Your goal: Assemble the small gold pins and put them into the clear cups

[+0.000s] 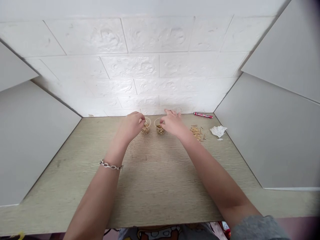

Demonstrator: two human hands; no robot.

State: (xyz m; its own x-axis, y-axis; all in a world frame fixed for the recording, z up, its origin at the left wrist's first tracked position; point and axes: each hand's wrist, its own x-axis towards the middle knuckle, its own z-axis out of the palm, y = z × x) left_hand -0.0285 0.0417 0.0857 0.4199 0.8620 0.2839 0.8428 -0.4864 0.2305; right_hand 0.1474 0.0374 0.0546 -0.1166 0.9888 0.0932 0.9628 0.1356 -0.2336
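Table: a pale wood-grained top [155,186] runs under everything, lit softly from the far side; the right cup [160,127] stands toward its far edge.
Shirt: a grey one with a cartoon print [160,232] shows at the table's near edge, well in front of the right cup; a grey sleeve [257,228] lies nearer and to the right of that cup.
Bracelet: a silvery chain [111,166] circles the left wrist, nearer than the right cup and to its left.
Gold sticks: a loose pile [196,133] lies to the right of the right cup, a few pieces apart from the rest.
White scrap: a crumpled piece [218,131] lies farther right of that cup, beyond the pile.
Cups: the right cup is clear, with small gold pieces inside; the left cup [146,126], also clear and holding gold pieces, stands just to its left.
Left hand: the hand [133,125] is at the left cup, fingers drawn together; I cannot tell whether they grip anything.
Right hand: the hand [172,122] is at the right cup's right side, thumb near the rim, other fingers spread; its grip cannot be told.
Red tube: a slim patterned one [203,115] lies beyond and right of the right cup.
Wall: white brick-patterned panels [147,65] rise behind that cup.
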